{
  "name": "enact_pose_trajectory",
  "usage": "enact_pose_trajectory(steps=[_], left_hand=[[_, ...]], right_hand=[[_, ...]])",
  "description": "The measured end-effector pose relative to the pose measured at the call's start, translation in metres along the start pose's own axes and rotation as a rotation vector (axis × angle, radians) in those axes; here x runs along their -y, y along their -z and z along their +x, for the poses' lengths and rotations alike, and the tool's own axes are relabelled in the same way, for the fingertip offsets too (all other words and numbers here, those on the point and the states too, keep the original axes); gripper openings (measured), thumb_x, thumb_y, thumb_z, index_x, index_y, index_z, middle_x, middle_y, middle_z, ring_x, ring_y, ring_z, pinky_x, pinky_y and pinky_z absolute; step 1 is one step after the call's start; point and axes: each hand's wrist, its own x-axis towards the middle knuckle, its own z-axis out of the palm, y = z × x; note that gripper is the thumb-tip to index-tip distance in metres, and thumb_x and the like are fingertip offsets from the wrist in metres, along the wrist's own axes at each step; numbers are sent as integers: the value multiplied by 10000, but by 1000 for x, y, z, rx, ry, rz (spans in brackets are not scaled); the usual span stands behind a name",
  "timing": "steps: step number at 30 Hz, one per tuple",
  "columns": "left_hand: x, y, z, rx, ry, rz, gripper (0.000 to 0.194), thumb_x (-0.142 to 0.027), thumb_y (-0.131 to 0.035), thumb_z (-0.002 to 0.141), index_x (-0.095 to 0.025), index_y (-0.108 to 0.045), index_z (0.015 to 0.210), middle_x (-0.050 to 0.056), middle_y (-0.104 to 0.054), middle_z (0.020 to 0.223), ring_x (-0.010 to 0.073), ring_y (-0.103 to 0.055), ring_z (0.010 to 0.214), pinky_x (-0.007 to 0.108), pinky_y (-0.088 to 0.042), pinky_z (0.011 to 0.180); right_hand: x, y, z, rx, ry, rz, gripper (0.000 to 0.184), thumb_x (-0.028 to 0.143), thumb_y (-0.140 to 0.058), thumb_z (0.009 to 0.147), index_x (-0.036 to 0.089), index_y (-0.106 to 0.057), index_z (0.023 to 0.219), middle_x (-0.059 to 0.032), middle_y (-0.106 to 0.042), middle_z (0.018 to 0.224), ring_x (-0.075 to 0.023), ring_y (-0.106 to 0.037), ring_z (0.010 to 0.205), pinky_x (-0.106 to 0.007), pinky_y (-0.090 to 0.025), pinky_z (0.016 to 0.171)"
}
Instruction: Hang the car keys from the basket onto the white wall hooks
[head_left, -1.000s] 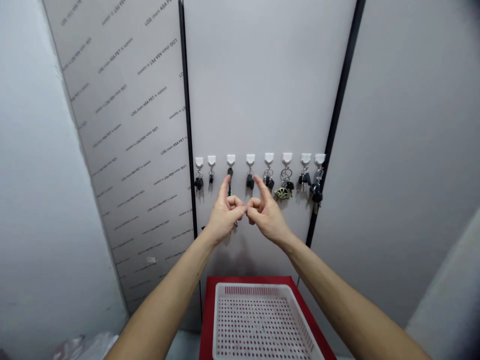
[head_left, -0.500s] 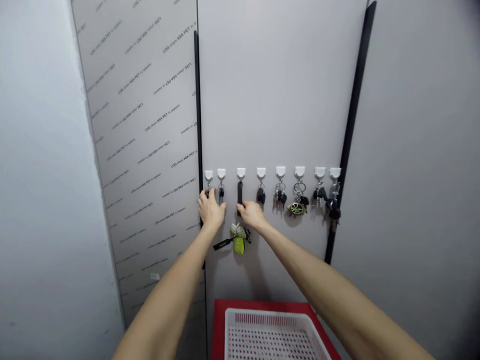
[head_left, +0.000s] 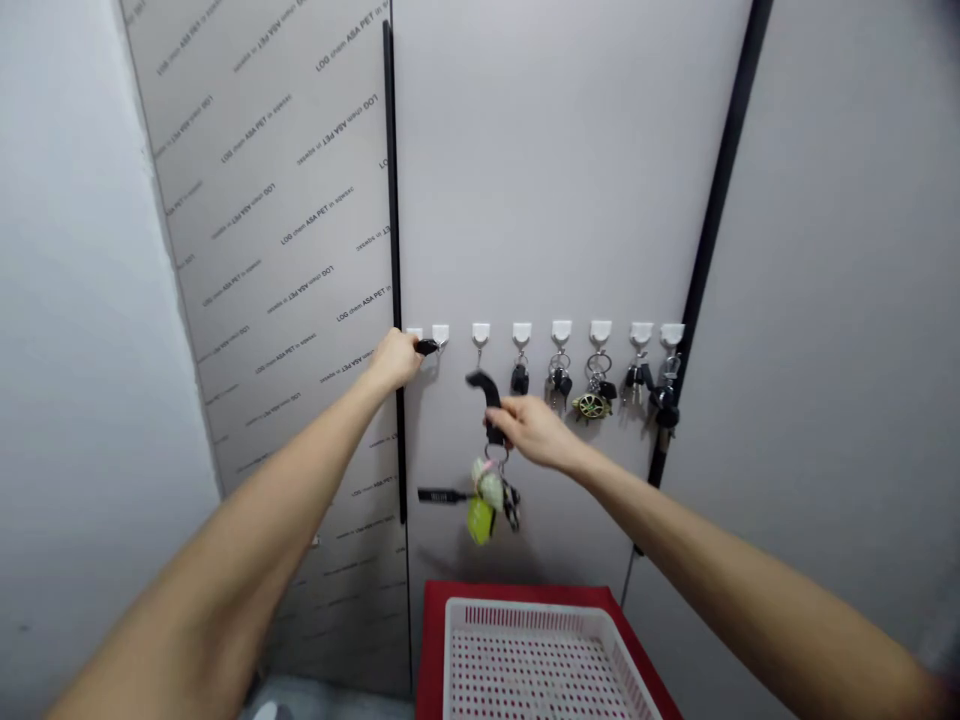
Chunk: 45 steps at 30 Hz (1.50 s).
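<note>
My right hand [head_left: 529, 428] grips the black strap [head_left: 493, 410] of a keychain, whose curved top end is off the third hook [head_left: 481, 334]. Below it dangle a ring, a pale puffy charm [head_left: 489, 485], a yellow-green piece [head_left: 481, 521], a black tag [head_left: 442, 495] and a dark patterned piece. At the row's left end, my left hand [head_left: 397, 360] is closed on a black key [head_left: 426, 347], held sideways. Its ring appears to be at the second hook [head_left: 441, 334]; whether it is still hung, I cannot tell. The first hook is partly hidden by this hand.
Further right, more keys hang from white hooks, among them a bunch with a round gold wheel charm [head_left: 592, 405]. Black vertical strips [head_left: 396, 250] edge the grey panel. A white perforated basket [head_left: 544, 612] stands below on a red surface [head_left: 433, 640].
My right hand has taken the strap off its hook and drawn the keychain away from the panel. My left hand has risen and turned, pulling the black key sideways. The view has shifted slightly.
</note>
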Motion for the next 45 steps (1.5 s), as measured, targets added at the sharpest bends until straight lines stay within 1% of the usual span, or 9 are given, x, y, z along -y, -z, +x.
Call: enact_pose_trajectory(steps=[3, 8, 12, 17, 22, 28, 32, 36, 45], left_hand=[[-8, 18, 10, 220, -67, 239, 167, -210, -465, 563, -170, -573, 684, 68, -518, 751, 176, -502, 608, 243, -353, 504], [-23, 34, 20, 193, -153, 398, 222, -203, -441, 565, -184, -574, 743, 84, -473, 907, 186, -505, 636, 257, -353, 510], [-22, 33, 24, 151, -131, 346, 207, -248, -436, 576, -199, -568, 726, 60, -514, 787, 184, -494, 640, 243, -341, 498], [-7, 24, 21, 381, 38, -40, 67, -238, -516, 503, -175, -526, 483, -12, -448, 440, 113, -434, 452, 207, -311, 438], [8, 5, 9, 173, 242, -702, 132, -259, -477, 538, -176, -529, 625, -29, -482, 511, 81, -430, 437, 200, -341, 438], [17, -17, -2, -194, 157, -759, 156, -256, -486, 531, -153, -536, 637, -20, -507, 578, 85, -451, 517, 192, -358, 488], [20, -24, -4, -177, 187, -991, 211, -265, -467, 553, -144, -515, 720, -33, -484, 553, 54, -418, 448, 179, -354, 447], [23, -28, -3, -192, 174, -1014, 213, -250, -485, 540, -140, -511, 721, -39, -475, 543, 44, -405, 426, 169, -347, 424], [22, -29, -2, -326, 169, -957, 169, -269, -443, 590, -147, -486, 700, -41, -469, 560, 50, -420, 466, 168, -360, 463]], right_hand=[[-24, -20, -29, 162, -60, -31, 226, 237, -302, 680, 128, -456, 556, 30, -406, 434, -50, -365, 390, -158, -263, 382], [-57, -44, -63, 344, -148, -62, 253, 253, -296, 691, 121, -464, 556, 37, -369, 435, -40, -310, 394, -153, -238, 381], [-70, -55, -87, 455, -171, -111, 255, 239, -300, 687, 114, -501, 590, 36, -358, 453, -37, -283, 405, -147, -226, 379], [-84, -77, -126, 718, -195, -154, 226, 224, -345, 640, 136, -553, 642, 34, -395, 466, -43, -320, 400, -146, -238, 371], [-100, -100, -148, 832, -283, -80, 239, 198, -337, 629, 157, -565, 690, 39, -405, 451, -39, -329, 360, -135, -243, 346], [-109, -112, -153, 784, -453, 86, 232, 183, -315, 635, 138, -542, 648, 19, -448, 501, -42, -372, 369, -134, -284, 344], [-109, -111, -158, 759, -463, 99, 249, 178, -292, 651, 146, -539, 648, 19, -451, 496, -42, -363, 353, -136, -271, 327], [-91, -88, -121, 795, -269, -71, 197, 186, -396, 607, 147, -564, 703, 16, -484, 507, -59, -405, 401, -159, -318, 387], [13, -41, 71, -22, 164, -99, 502, 113, -318, 674, 173, -235, 1165, -19, -552, 708, -86, -477, 540, -214, -378, 619]])
